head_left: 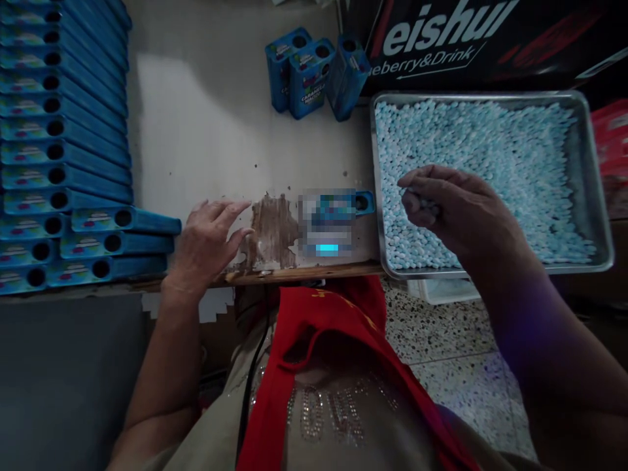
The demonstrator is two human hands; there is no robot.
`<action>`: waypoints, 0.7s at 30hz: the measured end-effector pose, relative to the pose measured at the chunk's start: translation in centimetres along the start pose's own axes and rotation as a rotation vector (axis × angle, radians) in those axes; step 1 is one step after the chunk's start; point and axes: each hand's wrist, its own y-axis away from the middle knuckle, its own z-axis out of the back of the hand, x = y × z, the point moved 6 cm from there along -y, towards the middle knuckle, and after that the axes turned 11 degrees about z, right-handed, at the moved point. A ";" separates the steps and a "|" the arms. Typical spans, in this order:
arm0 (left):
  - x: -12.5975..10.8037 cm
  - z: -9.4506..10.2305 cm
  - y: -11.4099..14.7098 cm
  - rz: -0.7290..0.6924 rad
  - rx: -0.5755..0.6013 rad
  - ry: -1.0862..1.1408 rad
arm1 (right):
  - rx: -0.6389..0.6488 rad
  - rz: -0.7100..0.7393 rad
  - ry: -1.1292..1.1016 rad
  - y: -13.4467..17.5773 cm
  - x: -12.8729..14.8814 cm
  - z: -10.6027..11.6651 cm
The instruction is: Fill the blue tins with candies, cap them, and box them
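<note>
My right hand is over the metal tray, its fingers curled round a few small pale-blue candies. Beneath it, a bed of the same candies covers most of the tray floor. My left hand rests near the table's front edge with fingers apart, holding nothing. Between the two hands, a blue candy box lies on the table with its round opening toward the tray; most of it is blurred out.
Many blue boxes with dark round openings are stacked at the left. Three more boxes stand at the back of the worn white table. Behind the tray is a black carton with white lettering. Something red sits at the far right.
</note>
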 end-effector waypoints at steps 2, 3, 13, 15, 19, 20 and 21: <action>0.2 -0.2 0.2 0.005 -0.001 0.001 | 0.073 0.009 -0.008 0.2 1.0 -1.4; 0.3 -0.3 0.3 0.010 -0.001 0.000 | 0.107 0.020 -0.001 0.2 1.5 -2.0; 2.1 -0.8 1.1 0.036 -0.023 0.084 | 0.305 0.123 0.188 -0.3 3.6 -5.3; 2.4 -0.8 1.2 0.060 -0.024 0.128 | 0.307 0.120 0.229 -0.4 3.4 -5.4; 2.7 -0.5 1.2 0.070 -0.026 0.180 | 0.301 0.114 0.218 -0.3 3.6 -5.6; 2.6 -0.4 1.2 0.074 -0.039 0.184 | 0.299 0.109 0.190 -0.3 3.8 -5.7; 2.3 -0.2 1.0 0.077 -0.058 0.186 | 0.294 0.104 0.156 -0.3 4.0 -5.7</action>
